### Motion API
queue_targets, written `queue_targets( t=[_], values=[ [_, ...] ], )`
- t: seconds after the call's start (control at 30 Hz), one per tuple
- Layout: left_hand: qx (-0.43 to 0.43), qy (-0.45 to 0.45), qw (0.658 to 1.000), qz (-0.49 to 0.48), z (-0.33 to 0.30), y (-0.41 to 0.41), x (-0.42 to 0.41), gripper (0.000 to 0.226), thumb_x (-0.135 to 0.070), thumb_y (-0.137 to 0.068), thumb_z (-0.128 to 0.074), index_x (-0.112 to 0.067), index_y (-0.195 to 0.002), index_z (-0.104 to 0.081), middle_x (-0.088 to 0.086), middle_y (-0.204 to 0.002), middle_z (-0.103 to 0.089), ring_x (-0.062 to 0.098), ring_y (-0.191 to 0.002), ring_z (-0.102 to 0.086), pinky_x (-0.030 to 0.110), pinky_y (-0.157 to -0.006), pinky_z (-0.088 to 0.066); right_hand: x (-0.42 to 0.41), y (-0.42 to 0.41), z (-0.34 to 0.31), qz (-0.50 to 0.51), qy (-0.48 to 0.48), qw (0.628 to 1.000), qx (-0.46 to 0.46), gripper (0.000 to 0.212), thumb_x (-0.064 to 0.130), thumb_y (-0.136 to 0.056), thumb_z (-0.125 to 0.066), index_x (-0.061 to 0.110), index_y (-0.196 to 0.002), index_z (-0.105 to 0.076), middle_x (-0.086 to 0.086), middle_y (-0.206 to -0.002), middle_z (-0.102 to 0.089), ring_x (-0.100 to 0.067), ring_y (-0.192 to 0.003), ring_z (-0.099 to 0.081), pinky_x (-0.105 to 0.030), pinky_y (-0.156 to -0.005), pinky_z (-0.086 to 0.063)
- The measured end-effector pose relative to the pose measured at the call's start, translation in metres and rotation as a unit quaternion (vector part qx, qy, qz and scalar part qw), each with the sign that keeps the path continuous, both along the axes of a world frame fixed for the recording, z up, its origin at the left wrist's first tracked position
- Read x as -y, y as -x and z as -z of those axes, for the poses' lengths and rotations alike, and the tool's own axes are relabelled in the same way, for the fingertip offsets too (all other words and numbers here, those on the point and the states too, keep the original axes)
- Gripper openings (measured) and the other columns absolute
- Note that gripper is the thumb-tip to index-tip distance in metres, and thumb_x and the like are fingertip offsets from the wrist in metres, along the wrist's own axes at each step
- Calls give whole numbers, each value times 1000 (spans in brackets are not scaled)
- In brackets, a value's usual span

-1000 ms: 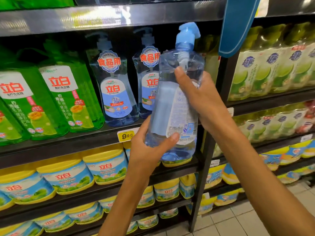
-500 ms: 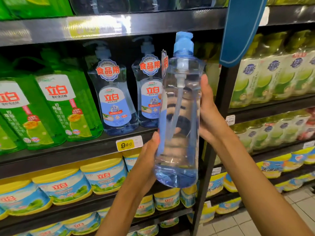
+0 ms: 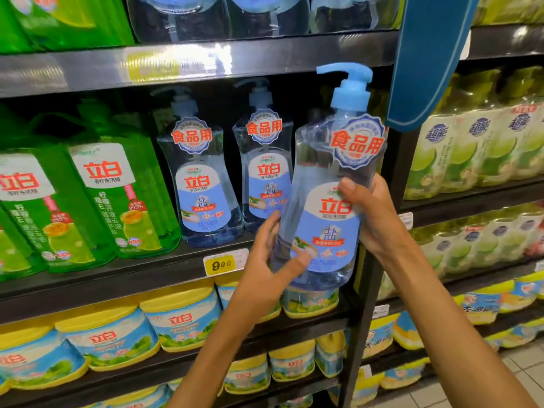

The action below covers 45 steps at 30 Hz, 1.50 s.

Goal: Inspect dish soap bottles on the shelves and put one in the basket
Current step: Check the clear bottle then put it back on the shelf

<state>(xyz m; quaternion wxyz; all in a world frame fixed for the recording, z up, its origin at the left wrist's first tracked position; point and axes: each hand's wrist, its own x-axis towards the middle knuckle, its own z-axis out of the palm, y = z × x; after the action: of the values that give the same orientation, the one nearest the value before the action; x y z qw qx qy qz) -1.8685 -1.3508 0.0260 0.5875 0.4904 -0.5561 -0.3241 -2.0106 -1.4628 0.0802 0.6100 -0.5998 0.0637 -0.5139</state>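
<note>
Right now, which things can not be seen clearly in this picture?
- Basket: outside the head view.
- Held pump bottle, back label: turned away from the camera.
- Left hand fingers: behind the bottle.
- Top-shelf bottles: cut off by the upper edge.
- Small label text: too blurred to read.

"立白", "食品用" on held bottle (image 3: 323,201); price tag (image 3: 225,263) "9.90"

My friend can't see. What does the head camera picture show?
Two hands hold up a clear pump bottle of dish soap with a blue label facing the camera: left hand near its base, right hand at its side. Behind, two matching bottles stand on a store shelf.
</note>
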Motion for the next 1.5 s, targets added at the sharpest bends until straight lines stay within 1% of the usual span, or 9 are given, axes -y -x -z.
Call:
queue_targets(
  t=[0.23,0.4,0.53,0.63,0.7,0.93,1.13,1.3,1.5],
  values=[
    [42,15,999,-2,12,-5,19,79,-27,-68,-83,-26,-137,-44,-6,-132,-58,9,-121,-56,27,-94,-50,4,12,15,3,1,996,-84,95,53,-29,-95,16,-109,-60,6,-94,-75,-11,-90,-70,-30,-78,-55],
    [81,78,992,-60,10,-14,22,77,-21,-67,-82,-27,-136,-47,-5,-132,-58,11,-124,-53,29,-99,-48,0,27,8,-50,94,986,-130,64,43,-51,-92,46,-111,-68,23,-105,-72,3,-100,-67,-15,-80,-53],
    [92,100,989,-58,2,-14,25,78,-30,-70,-80,-51,-133,-41,-25,-138,-50,0,-130,-44,20,-102,-43,5,24,8,-71,90,989,-92,64,39,-48,-94,39,-108,-71,16,-100,-74,-2,-96,-69,-19,-77,-56],
    [29,66,996,-50,12,-5,32,77,-27,-71,-81,-29,-138,-43,-8,-135,-57,14,-128,-51,37,-102,-47,17,15,9,-43,39,997,-41,66,12,-55,-91,19,-114,-62,7,-100,-75,-9,-94,-71,-24,-76,-57],
    [-5,39,998,-45,16,3,38,77,-24,-73,-82,-19,-139,-44,0,-135,-58,18,-126,-53,42,-102,-47,23,8,11,-23,11,999,-25,54,-6,-70,-69,12,-119,-53,3,-105,-74,-13,-97,-70,-26,-78,-57],
    [13,9,997,-73,7,11,63,57,-26,-76,-77,-51,-117,-47,-20,-124,-57,-6,-115,-53,11,-90,-47,41,1,12,70,-14,997,-11,45,19,-73,-72,13,-117,-60,2,-107,-74,-14,-96,-71,-25,-75,-56],
    [33,37,993,-103,-8,25,84,64,-22,-80,-76,-23,-138,-48,-8,-128,-53,6,-120,-51,23,-98,-47,60,7,-2,121,23,992,-16,39,21,-81,-69,17,-119,-59,6,-108,-73,-10,-98,-69,-22,-77,-55],
    [43,11,990,-133,-7,35,99,73,-26,-83,-73,-23,-145,-36,-4,-145,-42,9,-133,-38,34,-109,-37,70,9,-4,127,45,990,-33,41,22,-82,-67,20,-122,-58,8,-112,-72,-7,-103,-67,-19,-80,-53],
    [81,18,980,-183,2,44,114,80,-31,-87,-66,-27,-150,-18,-9,-157,-21,-18,-123,-12,-5,-96,-10,84,6,-1,125,61,988,-66,50,27,-87,-65,25,-134,-49,8,-125,-66,-9,-116,-61,-21,-87,-51]
  ],
)
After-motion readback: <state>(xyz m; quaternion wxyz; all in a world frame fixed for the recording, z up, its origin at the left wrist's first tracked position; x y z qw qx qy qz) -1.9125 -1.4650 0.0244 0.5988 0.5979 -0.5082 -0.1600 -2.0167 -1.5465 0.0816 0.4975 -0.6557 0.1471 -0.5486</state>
